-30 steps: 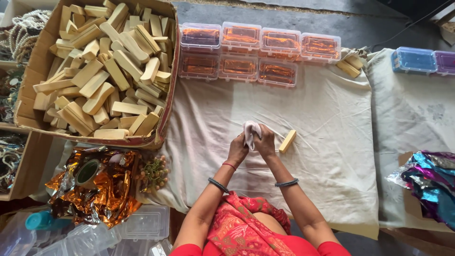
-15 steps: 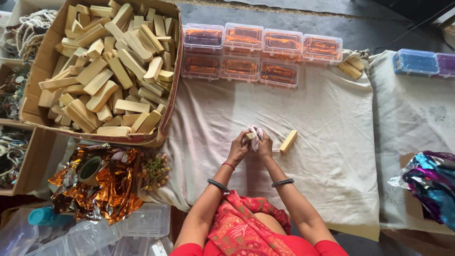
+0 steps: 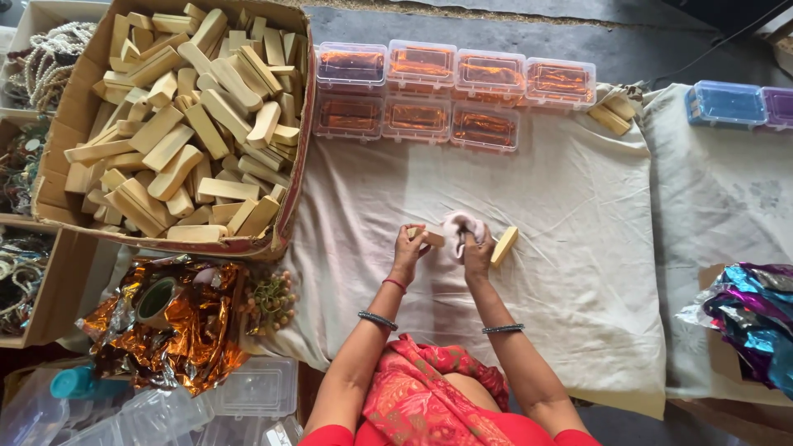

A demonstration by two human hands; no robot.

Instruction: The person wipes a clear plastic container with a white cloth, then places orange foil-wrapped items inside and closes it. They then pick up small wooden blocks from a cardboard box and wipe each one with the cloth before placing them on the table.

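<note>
A pale, creased cloth (image 3: 529, 198) covers the ground, with grey pavement showing beyond its far edge. At far left, open cartons hold strings of pale beads (image 3: 45, 58). Next to them a large cardboard box (image 3: 296, 177) is heaped with smooth, cream-coloured wooden blocks (image 3: 186, 132), mostly oblong, some with rounded ends. Below the box lies crinkled orange metallic foil (image 3: 178, 330) with a roll of tape (image 3: 155, 301) on it, a sprig of small brown beads just beside it, and clear plastic boxes (image 3: 256, 388) empty and stacked near the lower edge.

Along the cloth's far edge stand seven small clear lidded cases (image 3: 450, 87) in two rows, each packed with orange foil.

In the middle, the left hand (image 3: 409, 248) pinches one end of a short wooden block (image 3: 429, 238), fingers closed around it. The right hand (image 3: 477, 254) grips a soft, bunched pinkish rag (image 3: 458, 225), pressed against the block's other end. Both hands wear dark bangles at the wrist. Another wooden block (image 3: 504, 245) lies on the cloth just beside the right hand, tilted.

Further right, two more blocks (image 3: 611, 114) rest near the cloth's corner. Beyond them, a second cloth carries a blue lidded case (image 3: 727, 103) and a purple one (image 3: 778, 106). At far right, crumpled foil in blue, purple and silver (image 3: 747, 314) spills over a cardboard flap.
</note>
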